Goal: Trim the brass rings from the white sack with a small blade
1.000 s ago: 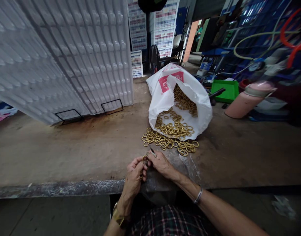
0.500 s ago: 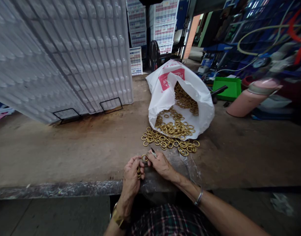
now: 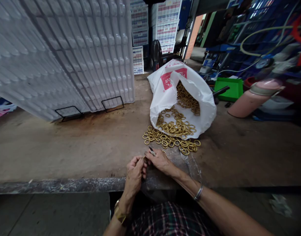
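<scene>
My left hand (image 3: 135,173) is closed in a pinch on a brass-coloured ring (image 3: 145,159), seen nearly edge-on. My right hand (image 3: 161,162) meets it from the other side, fingertips at the same ring. A small pointed blade (image 3: 152,151) with a dark tip and pale body sticks up from between my right thumb and fingers; its rest is hidden in the hand. Just beyond lies a loose pile of brass-coloured rings (image 3: 164,141), spilling from the mouth of a white plastic sack (image 3: 207,111) that rests on its side. One more ring shows partly behind my right knuckles.
Tall stacked clear plastic trays (image 3: 74,59) stand at the left of the worktable (image 3: 91,150), by black wire holders (image 3: 112,104). On the right are a green tray (image 3: 230,88) and a pink bottle (image 3: 251,100). White crates (image 3: 166,29) and a fan (image 3: 156,54) stand behind.
The ring between my hands has turned from face-on to nearly edge-on, and my fingers have drawn closer together. The rings seen under my left fingers are now hidden. The view has shifted slightly.
</scene>
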A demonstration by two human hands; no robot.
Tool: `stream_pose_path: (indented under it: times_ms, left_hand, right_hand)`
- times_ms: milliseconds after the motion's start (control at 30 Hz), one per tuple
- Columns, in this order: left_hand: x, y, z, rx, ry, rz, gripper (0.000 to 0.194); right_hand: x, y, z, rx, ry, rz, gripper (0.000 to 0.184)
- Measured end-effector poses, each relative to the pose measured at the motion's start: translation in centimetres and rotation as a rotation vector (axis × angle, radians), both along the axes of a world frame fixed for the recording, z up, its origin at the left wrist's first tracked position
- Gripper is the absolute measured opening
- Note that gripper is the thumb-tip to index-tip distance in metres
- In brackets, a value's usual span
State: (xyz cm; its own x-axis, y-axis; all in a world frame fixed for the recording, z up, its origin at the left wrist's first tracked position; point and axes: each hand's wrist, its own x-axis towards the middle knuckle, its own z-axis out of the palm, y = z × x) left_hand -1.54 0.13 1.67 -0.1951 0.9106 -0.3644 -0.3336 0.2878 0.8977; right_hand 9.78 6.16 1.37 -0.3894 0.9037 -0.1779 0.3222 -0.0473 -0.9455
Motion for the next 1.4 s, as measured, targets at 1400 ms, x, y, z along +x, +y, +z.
stream_pose_path:
  times_ms: [1400]
  left_hand:
    - [-0.3,-0.4,0.1,0.026,0.011,-0.101,0.037]
  right_hand:
    - [-0.1,-0.7,-0.4,0.054,0.08,-0.021,0.025]
